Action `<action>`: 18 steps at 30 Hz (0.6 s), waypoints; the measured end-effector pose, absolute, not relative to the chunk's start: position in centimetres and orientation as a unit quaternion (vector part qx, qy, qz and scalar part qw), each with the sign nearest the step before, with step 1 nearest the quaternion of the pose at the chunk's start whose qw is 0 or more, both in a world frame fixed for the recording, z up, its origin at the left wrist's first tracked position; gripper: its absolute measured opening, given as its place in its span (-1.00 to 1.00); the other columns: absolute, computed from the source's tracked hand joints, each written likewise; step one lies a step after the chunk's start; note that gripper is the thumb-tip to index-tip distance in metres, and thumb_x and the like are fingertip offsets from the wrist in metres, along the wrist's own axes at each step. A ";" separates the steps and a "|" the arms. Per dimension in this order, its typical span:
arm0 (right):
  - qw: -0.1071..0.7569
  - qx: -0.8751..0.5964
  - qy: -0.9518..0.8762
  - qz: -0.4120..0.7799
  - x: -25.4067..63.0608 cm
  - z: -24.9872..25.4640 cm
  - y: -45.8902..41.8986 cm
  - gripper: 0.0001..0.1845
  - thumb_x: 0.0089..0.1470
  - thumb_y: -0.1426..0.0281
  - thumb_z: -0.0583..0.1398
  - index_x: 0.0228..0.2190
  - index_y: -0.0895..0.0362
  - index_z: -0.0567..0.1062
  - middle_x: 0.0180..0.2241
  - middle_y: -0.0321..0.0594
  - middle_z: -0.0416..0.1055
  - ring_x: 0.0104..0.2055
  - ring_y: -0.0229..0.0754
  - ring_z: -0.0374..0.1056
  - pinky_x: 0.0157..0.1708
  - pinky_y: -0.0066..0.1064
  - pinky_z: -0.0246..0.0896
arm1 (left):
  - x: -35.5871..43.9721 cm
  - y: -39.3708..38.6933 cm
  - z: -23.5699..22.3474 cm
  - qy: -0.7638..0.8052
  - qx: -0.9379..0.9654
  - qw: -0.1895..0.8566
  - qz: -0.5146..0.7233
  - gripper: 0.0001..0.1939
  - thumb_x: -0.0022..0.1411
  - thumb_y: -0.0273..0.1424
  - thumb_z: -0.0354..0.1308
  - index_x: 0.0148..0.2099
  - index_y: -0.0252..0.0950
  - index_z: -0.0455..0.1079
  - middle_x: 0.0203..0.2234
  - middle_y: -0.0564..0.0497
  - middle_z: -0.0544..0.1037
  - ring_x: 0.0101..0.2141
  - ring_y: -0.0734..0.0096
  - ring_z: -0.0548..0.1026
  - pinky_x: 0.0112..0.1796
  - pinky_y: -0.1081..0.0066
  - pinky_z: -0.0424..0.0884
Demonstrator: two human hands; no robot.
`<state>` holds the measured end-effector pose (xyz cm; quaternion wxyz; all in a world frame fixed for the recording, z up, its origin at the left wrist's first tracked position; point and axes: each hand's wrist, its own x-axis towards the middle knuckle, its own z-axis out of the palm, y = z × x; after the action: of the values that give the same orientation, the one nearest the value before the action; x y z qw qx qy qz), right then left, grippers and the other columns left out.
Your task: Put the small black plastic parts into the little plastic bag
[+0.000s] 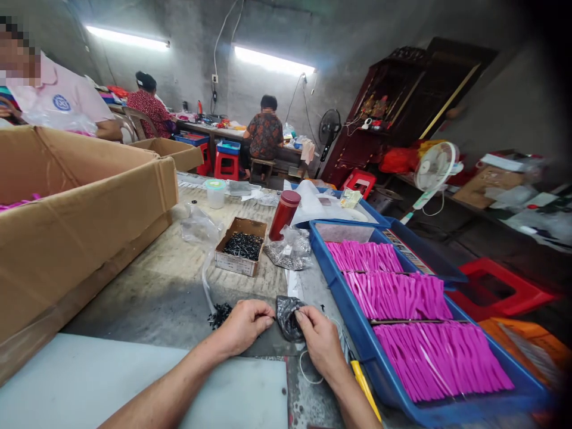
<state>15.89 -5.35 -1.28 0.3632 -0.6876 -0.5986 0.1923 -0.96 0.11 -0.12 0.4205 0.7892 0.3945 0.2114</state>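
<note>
The left hand (245, 325) is pinching what seems a small dark piece, while the right hand (322, 339) is gripping the black bag (284, 308), best kept wide-mouthed.

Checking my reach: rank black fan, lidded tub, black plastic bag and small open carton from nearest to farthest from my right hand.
From the right hand:
1. Black plastic bag, at its fingertips.
2. Small open carton, ahead-left.
3. Lidded tub, farther ahead-left.
4. Black fan, by the wall.

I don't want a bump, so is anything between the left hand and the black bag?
Nothing visible: the left hand is close beside the black bag, and the right hand touches its other side.
</note>
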 end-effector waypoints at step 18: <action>0.555 -0.580 -0.399 0.443 13.8 -0.3 -5.7 -0.71 -0.18 0.21 0.14 -0.67 0.18 0.31 -0.75 -0.42 0.12 -0.70 -0.40 -0.06 -0.69 -0.54 -0.15 | -0.4 -0.5 0.3 0.340 0.679 0.598 0.256 -0.83 -0.05 -0.39 0.05 -0.48 -0.41 0.35 -0.64 0.10 0.32 -0.56 0.54 0.22 -0.50 0.56 0.14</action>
<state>13.82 -5.71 -0.34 0.5549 -0.5803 -0.3988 0.4430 -0.41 -0.53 0.29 0.5977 0.6792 0.3404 0.2560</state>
